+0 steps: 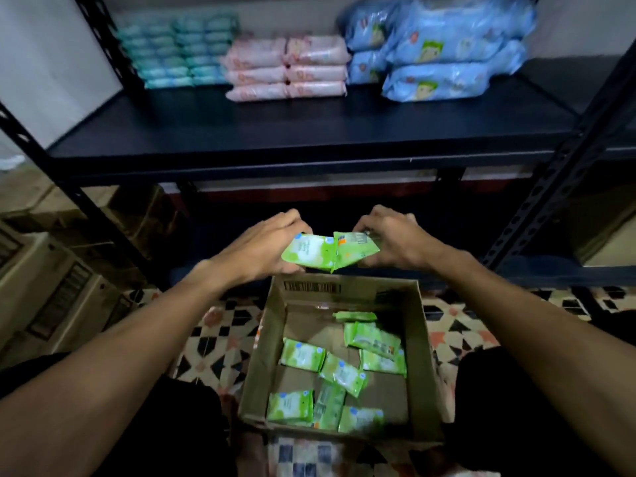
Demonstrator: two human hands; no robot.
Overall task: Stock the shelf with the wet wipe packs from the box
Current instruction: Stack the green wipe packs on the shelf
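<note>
An open cardboard box [423, 356] stands on the floor between my knees with several green wet wipe packs [339, 373] loose inside. Above its far edge my left hand [265, 246] grips one green pack [308, 249] face up. My right hand [389, 242] grips a second green pack [356, 249] back side up, and the two packs touch edge to edge. The black shelf board [275, 132] lies beyond and above my hands.
On the shelf stand stacks of teal packs [179, 51], pink packs [287, 68] and large blue packs [444, 49]; the shelf's front half is bare. Black perforated uprights [564, 170] frame both sides. Cardboard boxes [51, 270] sit at the left on the patterned tile floor.
</note>
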